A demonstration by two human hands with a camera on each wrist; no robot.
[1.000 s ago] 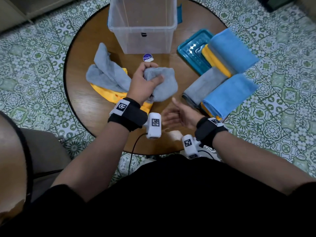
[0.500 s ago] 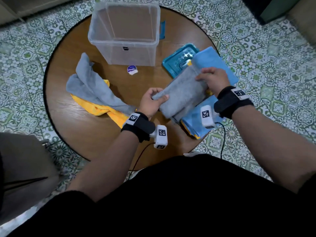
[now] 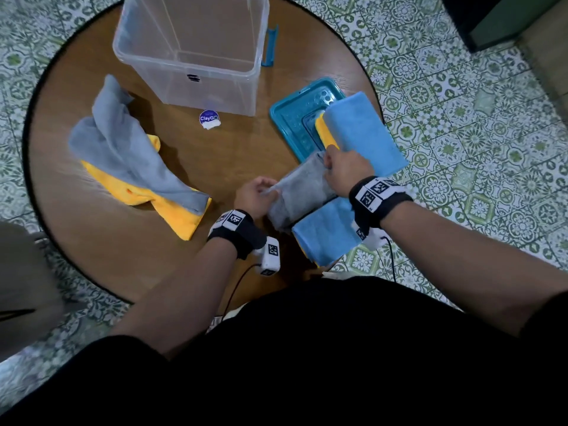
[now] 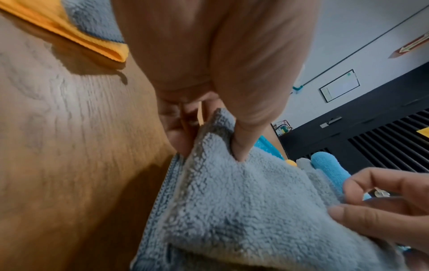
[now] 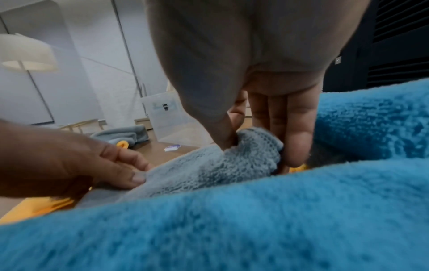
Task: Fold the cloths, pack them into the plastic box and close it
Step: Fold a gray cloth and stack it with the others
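Both my hands were on the folded grey fleece cloth (image 3: 302,192), which lay at the right side of the round wooden table (image 3: 92,241), partly over the near folded blue cloth (image 3: 325,238). My left hand (image 3: 256,196) pinched its left corner between thumb and fingers; my right hand (image 3: 345,170) pinched its far end the same way. A second earlier my left hand had held this cloth bunched over the middle of the table and my right hand had been empty. Half a second earlier the cloth was stretched between both hands in the air. Now it was down beside the other folded ones.

The far folded blue cloth (image 3: 362,130) rested over a yellow one (image 3: 325,133) on the teal plastic lid (image 3: 295,124).

Judgement: this cloth counted as folded and stacked. I only needed to square its edges.

Still loose on the left: a crumpled grey cloth (image 3: 123,149) lying over a crumpled yellow cloth (image 3: 172,213). Both remained to be folded.

The clear plastic box (image 3: 187,56) stood at the far side with nothing in it that I could see. A small round sticker (image 3: 209,119) lay just in front of it. Packing and closing had not begun.
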